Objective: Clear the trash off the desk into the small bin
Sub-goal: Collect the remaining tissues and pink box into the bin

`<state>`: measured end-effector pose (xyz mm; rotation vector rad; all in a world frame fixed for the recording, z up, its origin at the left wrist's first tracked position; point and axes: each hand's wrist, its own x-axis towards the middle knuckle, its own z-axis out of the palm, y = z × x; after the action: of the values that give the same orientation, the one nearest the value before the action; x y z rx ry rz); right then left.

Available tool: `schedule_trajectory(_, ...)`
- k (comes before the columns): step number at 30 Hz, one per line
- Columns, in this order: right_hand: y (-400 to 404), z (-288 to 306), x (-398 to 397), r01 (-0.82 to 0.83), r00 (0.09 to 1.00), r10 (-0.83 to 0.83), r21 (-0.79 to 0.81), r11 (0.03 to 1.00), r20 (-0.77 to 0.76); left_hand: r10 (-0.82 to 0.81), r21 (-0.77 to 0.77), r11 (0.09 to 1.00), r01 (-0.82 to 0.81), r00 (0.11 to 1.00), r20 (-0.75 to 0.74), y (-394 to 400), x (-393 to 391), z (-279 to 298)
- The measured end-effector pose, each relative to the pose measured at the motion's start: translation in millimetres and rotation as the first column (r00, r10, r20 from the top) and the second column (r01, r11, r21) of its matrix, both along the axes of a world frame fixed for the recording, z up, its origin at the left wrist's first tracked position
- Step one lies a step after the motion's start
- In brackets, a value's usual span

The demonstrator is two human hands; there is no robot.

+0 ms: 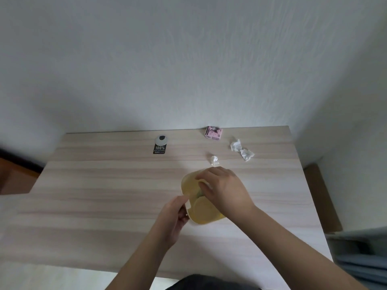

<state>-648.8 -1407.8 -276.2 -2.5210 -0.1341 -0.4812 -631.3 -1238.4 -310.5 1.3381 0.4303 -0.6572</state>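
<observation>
Head view: looking down on a pale wood-grain table [104, 185] set against a grey wall.
Small bin: a yellow, translucent tub [189, 186] standing on the table just below the centre of the frame; its rim is open at the top.
Right hand: the right hand [226, 190] reaches over the bin mouth, fingers [204, 190] curled down into it; whether they grip anything I cannot tell, as the inside is blurred.
Left hand: the left hand [172, 218] touches the bin's lower-left edge, fingers [183, 200] closed on the rim as if to steady it.
Step in hand: most likely dropping or pressing a piece of trash into the bin.
Trash left: a small crumpled tissue [213, 159] just above the bin; a larger crumpled tissue [241, 149] further to the upper right, apart from the first.
Other things: a pink packet [213, 132] at the table's far edge; a black label card [160, 145] to the upper left of the bin.
Next move: probably the right hand lifts clear and reaches up for the small tissue; a light pinch should do.
</observation>
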Motion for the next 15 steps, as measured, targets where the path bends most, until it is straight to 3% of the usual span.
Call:
schedule_trajectory(7,-24.9,-8.7,1.8,0.117,0.993,-0.118,0.074,0.990,0.005,-0.036,0.048,0.998,0.036,0.999,-0.008,10.5,11.3,4.3)
schedule_trajectory(15,-38.1,-41.6,46.8,0.230,0.965,-0.220,0.058,0.971,-0.142,-0.036,0.060,0.998,0.037,0.999,-0.019,31.4,61.9,-6.6)
